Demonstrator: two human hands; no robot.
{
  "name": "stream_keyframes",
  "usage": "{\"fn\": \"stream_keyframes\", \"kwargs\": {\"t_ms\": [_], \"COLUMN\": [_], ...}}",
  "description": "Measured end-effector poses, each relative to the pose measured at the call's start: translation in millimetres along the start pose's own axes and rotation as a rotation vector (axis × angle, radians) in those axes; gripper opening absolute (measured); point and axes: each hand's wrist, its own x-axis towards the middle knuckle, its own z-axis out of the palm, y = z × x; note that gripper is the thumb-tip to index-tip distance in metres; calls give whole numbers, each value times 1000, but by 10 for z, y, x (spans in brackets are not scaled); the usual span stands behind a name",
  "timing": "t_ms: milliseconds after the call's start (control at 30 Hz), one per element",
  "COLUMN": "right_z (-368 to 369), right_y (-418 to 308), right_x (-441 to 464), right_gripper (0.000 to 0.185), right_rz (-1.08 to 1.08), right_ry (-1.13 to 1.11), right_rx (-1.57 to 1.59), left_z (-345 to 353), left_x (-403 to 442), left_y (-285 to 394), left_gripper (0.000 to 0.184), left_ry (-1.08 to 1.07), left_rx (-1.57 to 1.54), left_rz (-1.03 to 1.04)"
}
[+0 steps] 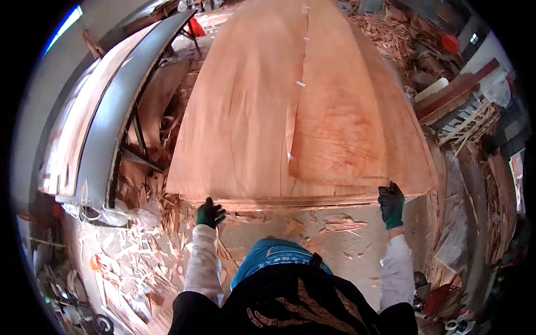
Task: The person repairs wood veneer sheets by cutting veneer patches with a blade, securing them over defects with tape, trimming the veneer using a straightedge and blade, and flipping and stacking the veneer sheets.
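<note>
A large stack of thin reddish wood veneer sheets [240, 111] fills the centre of the head view, its near edge facing me. On top at the right lies a smaller veneer piece [338, 123], with small white tape bits along its left seam. My left hand [210, 214], in a black and green glove, is at the stack's near left edge with its fingers apart. My right hand [391, 202], gloved alike, has its fingers closed at the near right edge, by the smaller piece's corner.
On the left stands a long table [106, 128] with a grey top and dark frame, bearing more sheets. Wood scraps [123, 268] litter the floor. Veneer strips and plastic film [455, 234] lie along the right side.
</note>
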Motion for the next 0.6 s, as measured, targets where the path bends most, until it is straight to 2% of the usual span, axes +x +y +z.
{"fn": "stream_keyframes", "kwargs": {"t_ms": [33, 67, 167, 200, 233, 300, 400, 467, 500, 567, 600], "right_z": [-11, -24, -93, -180, -229, -333, -518, -655, -706, -1016, -957], "right_y": [76, 145, 242, 328, 358, 421, 435, 404, 460, 1021, 761], "right_x": [50, 85, 164, 232, 262, 357, 458, 565, 598, 909, 864], "right_gripper": [11, 11, 11, 11, 12, 14, 12, 13, 13, 15, 19], "right_rz": [14, 31, 96, 8, -21, -2, 205, 314, 389, 279, 327], "right_ry": [-5, -14, 38, 15, 7, 18, -17, -82, -69, -244, -211], "right_rx": [12, 25, -70, -277, -314, -410, -294, -287, -178, -197, -175], "left_z": [-10, 3, -88, 4, -31, 14, 87, -45, -97, -364, -362], "left_x": [-92, -181, 20, -175, -155, -183, -161, -1, 188, 725, 807], "left_y": [31, 5, -24, 10, 29, 36, 162, 71, 74, -132, -186], "left_gripper": [54, 59, 62, 64, 65, 67, 73, 71, 70, 56, 52], "left_ry": [57, 46, 88, 132, 61, 61, -23, -66, -112, -252, -249], "left_rx": [-105, -169, -300, -310, -373, -430, -537, -608, -637, -631, -653], "left_rz": [17, 124, 196, 276, 272, 289, 243, 177, 154, 248, 321]}}
